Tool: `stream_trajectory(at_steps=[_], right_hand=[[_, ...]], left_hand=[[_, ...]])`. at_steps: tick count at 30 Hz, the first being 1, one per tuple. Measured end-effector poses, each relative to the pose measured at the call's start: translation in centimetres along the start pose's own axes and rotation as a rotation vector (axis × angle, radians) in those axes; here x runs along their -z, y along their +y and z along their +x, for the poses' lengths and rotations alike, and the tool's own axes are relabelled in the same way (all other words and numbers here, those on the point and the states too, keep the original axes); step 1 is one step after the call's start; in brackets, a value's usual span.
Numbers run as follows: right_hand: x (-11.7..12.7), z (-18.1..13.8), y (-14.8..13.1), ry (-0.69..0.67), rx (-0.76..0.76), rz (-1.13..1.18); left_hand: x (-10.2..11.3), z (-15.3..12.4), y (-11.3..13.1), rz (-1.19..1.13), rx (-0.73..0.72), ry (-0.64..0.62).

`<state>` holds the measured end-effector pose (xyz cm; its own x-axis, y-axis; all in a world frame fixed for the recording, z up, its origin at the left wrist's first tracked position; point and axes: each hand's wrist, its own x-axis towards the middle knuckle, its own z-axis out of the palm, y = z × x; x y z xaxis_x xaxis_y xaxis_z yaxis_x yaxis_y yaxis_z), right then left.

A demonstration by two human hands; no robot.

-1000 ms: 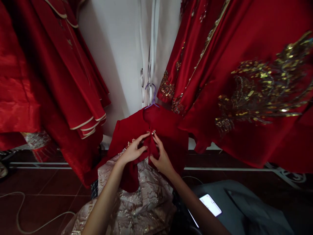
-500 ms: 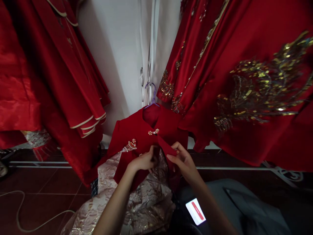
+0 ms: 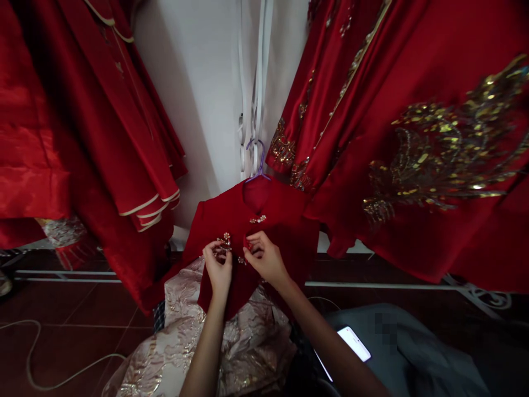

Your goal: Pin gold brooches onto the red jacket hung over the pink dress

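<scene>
Pinching red jacket (image 3: pixel 289 220): right fingers (image 3: pixel 258 237) | left fingers (image 3: pixel 209 251) curled over ornament (image 3: pixel 227 238), grip unclear | phone screen (image 3: pixel 355 344) unreadable

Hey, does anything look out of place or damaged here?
A pale cable curls loosely across the floor at the left, a possible snag underfoot. I see no damage on the red garment being handled.

Bare, apparently slender forearms (image 3: pixel 208 339)

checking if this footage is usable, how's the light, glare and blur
Head view: dim overall, floor murky; phone screen blown white; gold sequins glint but look soft; a shadow falls on the wall; pixelated blocks sit right of the phone screen.
</scene>
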<state>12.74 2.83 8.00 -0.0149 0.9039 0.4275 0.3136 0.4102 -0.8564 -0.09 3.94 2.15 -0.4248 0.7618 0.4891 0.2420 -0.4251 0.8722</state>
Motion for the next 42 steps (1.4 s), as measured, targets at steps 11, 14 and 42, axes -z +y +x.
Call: stream_trajectory(at_steps=[11, 14, 42], right_hand=[[-3.5, 1.8, 3.2, -0.032, -0.049, 0.058], [-3.6, 1.8, 3.1, -0.009, -0.071, 0.12], [-4.4, 1.8, 2.9, 0.153, 0.11, 0.017]], left_hand=[[-0.1, 1.5, -1.2, -0.217, 0.161, -0.204], [0.0, 1.8, -1.2, -0.235, 0.185, -0.221], [1.3, 3.1, 0.1, -0.037, 0.001, -0.231]])
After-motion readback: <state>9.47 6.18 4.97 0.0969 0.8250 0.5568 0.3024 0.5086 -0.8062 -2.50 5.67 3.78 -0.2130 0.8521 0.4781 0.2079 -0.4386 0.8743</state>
